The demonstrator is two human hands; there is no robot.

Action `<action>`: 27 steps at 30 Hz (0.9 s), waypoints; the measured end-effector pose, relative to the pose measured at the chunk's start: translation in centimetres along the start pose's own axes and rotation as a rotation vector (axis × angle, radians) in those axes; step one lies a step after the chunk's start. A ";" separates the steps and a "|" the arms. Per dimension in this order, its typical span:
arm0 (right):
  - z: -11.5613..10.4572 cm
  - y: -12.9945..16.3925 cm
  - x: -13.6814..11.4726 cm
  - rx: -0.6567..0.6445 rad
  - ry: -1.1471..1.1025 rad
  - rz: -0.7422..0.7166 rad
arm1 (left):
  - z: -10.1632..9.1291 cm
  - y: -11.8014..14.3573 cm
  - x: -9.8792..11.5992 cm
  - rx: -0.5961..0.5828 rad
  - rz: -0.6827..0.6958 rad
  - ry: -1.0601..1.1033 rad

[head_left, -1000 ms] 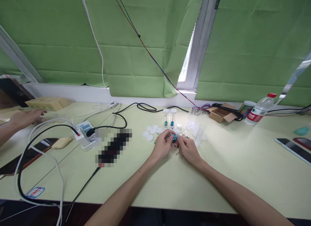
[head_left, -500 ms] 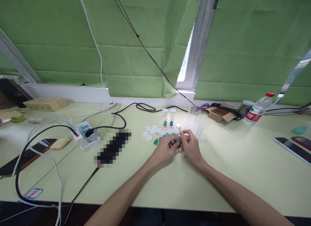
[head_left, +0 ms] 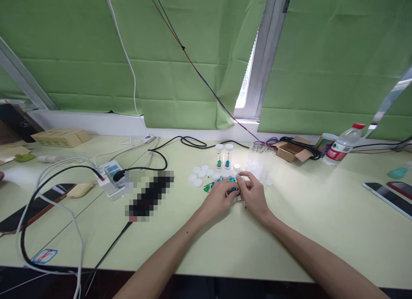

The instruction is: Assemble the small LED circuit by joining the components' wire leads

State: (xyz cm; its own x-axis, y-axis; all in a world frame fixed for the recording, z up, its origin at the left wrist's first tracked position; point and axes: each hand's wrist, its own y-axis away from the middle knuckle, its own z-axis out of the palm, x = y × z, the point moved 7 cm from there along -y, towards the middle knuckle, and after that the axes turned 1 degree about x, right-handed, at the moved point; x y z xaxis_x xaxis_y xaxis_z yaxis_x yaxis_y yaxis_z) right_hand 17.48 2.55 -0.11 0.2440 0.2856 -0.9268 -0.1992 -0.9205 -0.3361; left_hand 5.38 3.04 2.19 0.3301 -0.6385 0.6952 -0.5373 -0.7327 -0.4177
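Green blinds (head_left: 193,84) hang past the far edge of the tabletop (head_left: 196,247); my left hand (head_left: 219,197) and right hand (head_left: 255,196) meet beside blue pieces (head_left: 232,179), fingers bent, pinching what I can't tell.

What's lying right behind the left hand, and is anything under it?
Just beyond the left hand, small blue pieces, a green piece and white discs are visible. The hand covers whatever is underneath.
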 end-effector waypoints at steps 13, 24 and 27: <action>-0.5 -0.1 -0.7 0.068 0.094 -0.100 | 1.0 0.4 -0.6 -0.065 0.047 -0.104; -1.0 0.5 -2.2 0.151 0.134 -0.276 | 1.0 0.5 -0.3 -0.063 0.038 -0.130; -1.1 0.5 -2.6 0.160 0.137 -0.306 | 1.0 0.5 -0.2 -0.056 0.042 -0.126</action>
State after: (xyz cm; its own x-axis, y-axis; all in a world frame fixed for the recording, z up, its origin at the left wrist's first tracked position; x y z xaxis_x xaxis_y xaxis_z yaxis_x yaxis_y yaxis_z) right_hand 17.77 1.07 2.29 0.4380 0.4926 -0.7520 -0.2403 -0.7419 -0.6259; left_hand 5.87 2.53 1.26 0.3996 -0.6952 0.5975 -0.5940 -0.6928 -0.4089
